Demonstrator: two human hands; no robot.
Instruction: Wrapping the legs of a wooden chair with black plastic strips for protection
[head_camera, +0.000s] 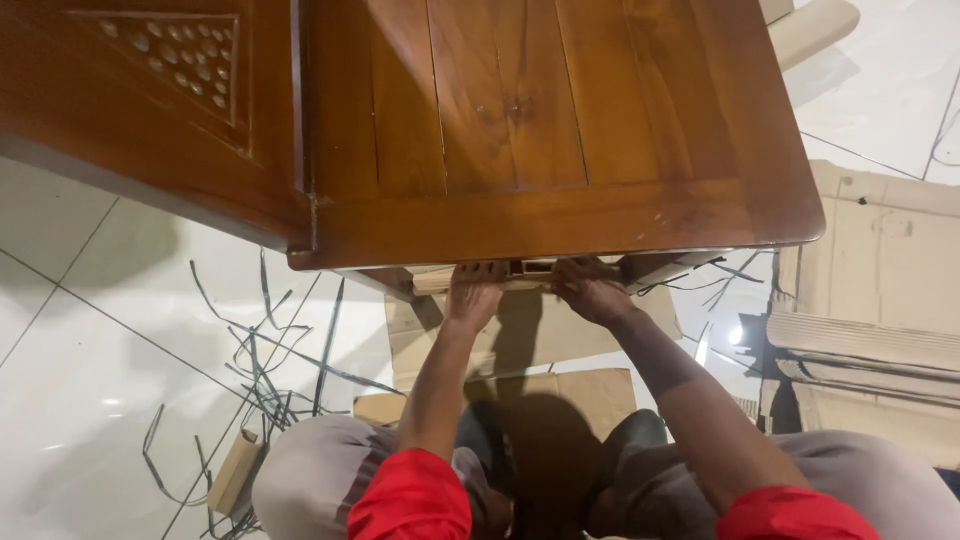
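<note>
A polished brown wooden table top fills the upper middle of the head view. Under its near edge a pale wooden piece with a small rectangular opening shows. My left hand grips this piece from below, its fingers curled over the left end. My right hand holds its right end, with the fingers partly hidden under the table edge. Both forearms reach forward from red sleeves. My knees in grey trousers sit at the bottom.
A carved wooden panel lies at the upper left. Several dark plastic straps are scattered on the white tiled floor. Flat cardboard lies beneath my arms, and more cardboard sheets are stacked at the right.
</note>
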